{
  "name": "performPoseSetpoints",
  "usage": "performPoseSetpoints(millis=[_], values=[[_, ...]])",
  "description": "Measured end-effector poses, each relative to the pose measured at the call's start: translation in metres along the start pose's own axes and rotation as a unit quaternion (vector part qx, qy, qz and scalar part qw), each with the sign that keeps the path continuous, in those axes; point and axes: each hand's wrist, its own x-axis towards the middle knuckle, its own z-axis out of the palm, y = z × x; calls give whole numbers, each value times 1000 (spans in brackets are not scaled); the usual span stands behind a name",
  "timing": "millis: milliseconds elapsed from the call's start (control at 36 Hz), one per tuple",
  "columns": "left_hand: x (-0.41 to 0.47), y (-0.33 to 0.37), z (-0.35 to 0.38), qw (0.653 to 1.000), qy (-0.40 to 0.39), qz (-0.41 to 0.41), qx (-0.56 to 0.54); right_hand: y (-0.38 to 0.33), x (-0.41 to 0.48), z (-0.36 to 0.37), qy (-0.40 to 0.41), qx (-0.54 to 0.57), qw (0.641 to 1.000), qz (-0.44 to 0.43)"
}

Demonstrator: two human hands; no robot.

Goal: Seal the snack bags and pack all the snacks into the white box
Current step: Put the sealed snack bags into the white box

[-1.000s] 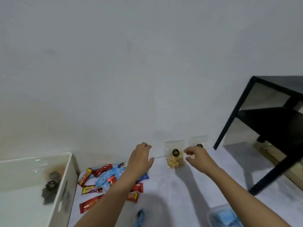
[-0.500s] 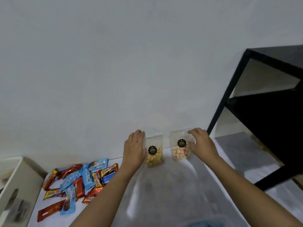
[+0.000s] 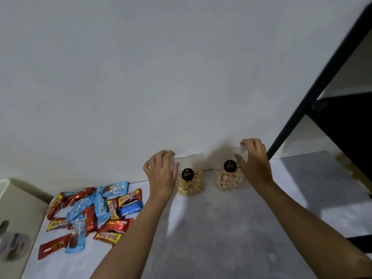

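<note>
Left hand (image 3: 161, 172) pinches nut bag (image 3: 191, 183); right hand (image 3: 254, 164), sweets bag (image 3: 227, 179).

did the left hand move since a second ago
Yes. The left hand went right: it was a gap short of the yellow snack bag, and now pinches that bag's top left corner.

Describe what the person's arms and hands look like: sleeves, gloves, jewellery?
Both are bare. The left hand and right hand wear no gloves, and no ring, watch or bracelet shows. The left forearm and right forearm are uncovered to the frame's edge; no sleeve is in view.
</note>
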Motion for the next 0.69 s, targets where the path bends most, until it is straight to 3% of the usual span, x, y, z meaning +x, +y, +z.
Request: performPoseSetpoints(millis=[306, 500, 611, 694], values=[[-4, 4, 11, 998, 26, -32, -51, 6, 0, 7, 31, 59, 997, 29], [3, 5, 1, 984, -28, -55, -166, 4, -3, 2, 13, 78, 996, 41], [9, 3, -8, 972, -94, -44, -210, -2, -5, -8, -28, 118, 989, 90], [12, 2, -19, 956, -141, -50, -253, -9, -9, -20, -37, 99, 992, 69]])
